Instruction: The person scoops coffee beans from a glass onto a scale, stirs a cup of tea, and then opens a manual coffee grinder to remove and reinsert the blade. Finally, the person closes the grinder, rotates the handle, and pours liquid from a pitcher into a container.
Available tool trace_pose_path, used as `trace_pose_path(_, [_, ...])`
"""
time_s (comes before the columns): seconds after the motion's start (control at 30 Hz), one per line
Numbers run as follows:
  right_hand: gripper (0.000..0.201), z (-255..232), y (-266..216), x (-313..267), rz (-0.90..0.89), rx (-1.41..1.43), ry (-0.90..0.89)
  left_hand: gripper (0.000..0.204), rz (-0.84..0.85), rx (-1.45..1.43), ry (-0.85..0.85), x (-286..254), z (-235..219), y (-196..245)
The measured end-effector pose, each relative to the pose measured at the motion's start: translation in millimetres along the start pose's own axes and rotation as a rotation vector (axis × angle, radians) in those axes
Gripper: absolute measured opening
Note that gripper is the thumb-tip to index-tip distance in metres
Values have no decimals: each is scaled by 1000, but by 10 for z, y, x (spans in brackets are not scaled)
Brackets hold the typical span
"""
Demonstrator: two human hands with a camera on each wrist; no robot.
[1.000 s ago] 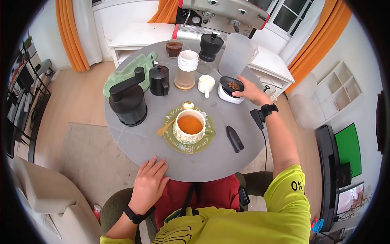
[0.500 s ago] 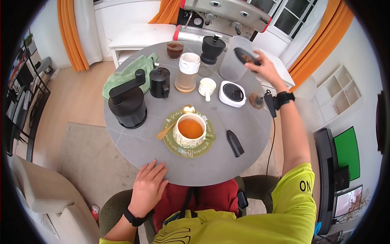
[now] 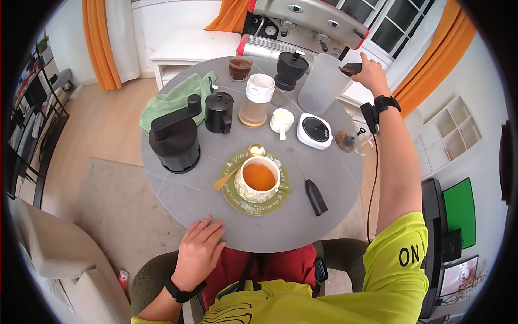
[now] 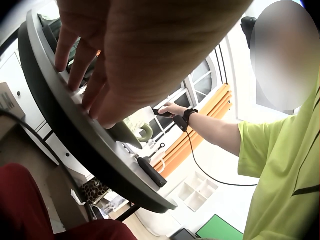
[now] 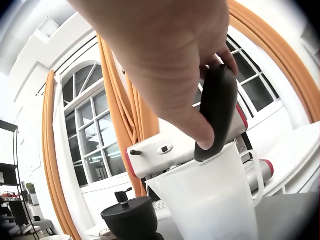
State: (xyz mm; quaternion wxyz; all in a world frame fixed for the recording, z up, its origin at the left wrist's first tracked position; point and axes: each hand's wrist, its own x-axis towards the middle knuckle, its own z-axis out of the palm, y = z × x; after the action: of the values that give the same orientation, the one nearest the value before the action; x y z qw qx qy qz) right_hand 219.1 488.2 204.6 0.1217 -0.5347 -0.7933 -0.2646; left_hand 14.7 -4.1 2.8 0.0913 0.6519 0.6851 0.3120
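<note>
My right hand point(image 3: 372, 75) grips a small black dish point(image 5: 219, 110) between thumb and fingers. The dish is tipped steeply over the rim of a tall frosted plastic pitcher point(image 3: 324, 86), with something brown at its lip in the head view. In front of the pitcher stands a white kitchen scale point(image 3: 315, 130) with a round black top. My left hand point(image 3: 198, 251) rests with fingers extended on the near table edge. Nearest to it is a patterned cup point(image 3: 258, 180) of orange-brown liquid on a green saucer point(image 3: 232, 198), with a gold spoon point(image 3: 227, 177) alongside.
A black milk frother point(image 3: 316, 198) lies right of the saucer. Black hand grinders point(image 3: 175, 143) point(image 3: 291, 69), a black pot point(image 3: 218, 112), a white-topped glass vessel point(image 3: 258, 102), a white scoop point(image 3: 281, 121) and a green towel point(image 3: 172, 102) stand around. Glassware point(image 3: 345, 141) sits at the right edge.
My right hand has lifted the dish of coffee beans off the scale, carried it back to the pitcher and tipped it there. My left hand has stayed in place.
</note>
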Motion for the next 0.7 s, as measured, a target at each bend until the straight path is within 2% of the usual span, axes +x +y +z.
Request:
trace_pose_path(0.13, [80,80,-8,86,-53,-114,39,31,-6,-6,4,2,5,-3])
trace_pose_path(0.2, [59,103,7,91,-138,-194,126,31,-4,-6,3,0,5,-6])
trace_pose_path(0.33, [66,75,19,57,-140,-185,140,31,-3,-5,1,2,-2,3])
trace_pose_path(0.4, [78,-1,-11,-27,32,107,59,31,2,-5,1,0,2,-1])
trace_pose_path(0.43, [78,7,2,-45,33,108,55,32,5,-6,1,-5,4,-3])
trace_pose_path(0.5, [90,40,69,-83,147,605,-59,32,5,-3,-4,-7,7,3])
trace_pose_path(0.57, [94,62,47,-204,141,686,-54,32,7,-1,-8,-8,12,6])
trace_pose_path(0.67, [96,-3,-93,-612,124,990,-155,32,6,3,-10,-9,18,10])
trace_pose_path(0.7, [95,145,-72,-678,117,1014,-176,32,4,9,-8,-6,20,14])
